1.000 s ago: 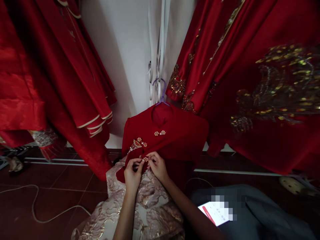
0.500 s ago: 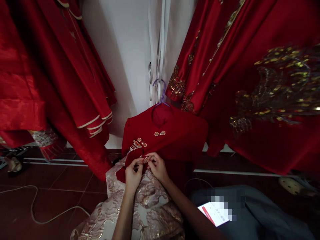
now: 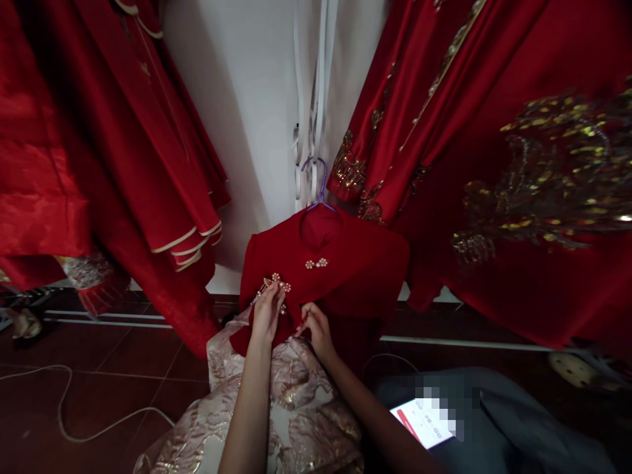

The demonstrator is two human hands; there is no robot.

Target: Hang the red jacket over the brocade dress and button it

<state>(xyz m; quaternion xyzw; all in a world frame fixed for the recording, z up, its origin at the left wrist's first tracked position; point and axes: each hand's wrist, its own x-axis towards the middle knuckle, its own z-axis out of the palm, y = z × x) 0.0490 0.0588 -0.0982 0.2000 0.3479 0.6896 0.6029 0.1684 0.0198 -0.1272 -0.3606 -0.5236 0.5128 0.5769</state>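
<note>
A red garment (image 3: 365,263) hangs in front of me on a purple hanger (image 3: 323,179). Below its neckline sits a beaded flower fastener (image 3: 316,264). On its left side are more flower fasteners (image 3: 285,288) and a jewelled tassel-like ornament, now partly covered. My left hand (image 3: 267,315) lies over that ornament, fingers stretched out and touching the beads. Closed in a pinch, my right hand (image 3: 317,329) grips the garment's front edge, just right of the left hand. Its fingertips partly hide the pinched spot.
Pale patterned fabric (image 3: 291,421) spreads beneath my forearms. Red garments (image 3: 148,145) hang on the left, and embroidered red ones (image 3: 494,171) on the right. A lit phone (image 3: 427,424) lies at lower right. A thin cable (image 3: 64,408) runs across the tiled floor.
My hands were together at a beaded fastener. The left has moved up and left onto the ornament, its fingers straightened; the right has shifted slightly right and down.
</note>
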